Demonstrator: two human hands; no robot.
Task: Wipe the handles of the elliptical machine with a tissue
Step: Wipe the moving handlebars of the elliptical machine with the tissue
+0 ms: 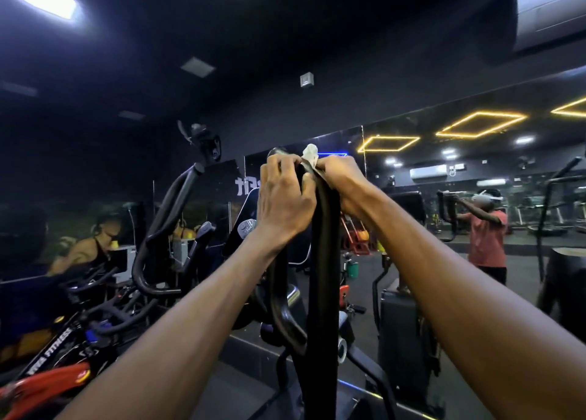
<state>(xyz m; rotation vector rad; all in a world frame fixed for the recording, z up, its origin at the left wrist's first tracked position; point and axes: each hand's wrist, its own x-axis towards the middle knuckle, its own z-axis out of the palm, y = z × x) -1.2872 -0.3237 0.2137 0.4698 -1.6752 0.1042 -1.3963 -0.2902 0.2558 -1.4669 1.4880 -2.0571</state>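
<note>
A tall black handle of the elliptical machine [323, 261] rises up the middle of the view. My left hand [283, 204] is wrapped around its top from the left. My right hand [341, 181] holds the top from the right and pinches a crumpled white tissue [310, 154] against the handle's tip. Part of the tissue sticks up above my fingers. The machine's other black handle [165, 216] curves up at the left, untouched. The console [244, 229] sits between the two handles, mostly hidden by my left forearm.
A wall mirror [475, 197] ahead reflects a person in a red shirt and the gym's yellow ceiling lights. An exercise bike with a red frame [54, 378] stands at lower left. Another black machine [402, 324] stands at the right.
</note>
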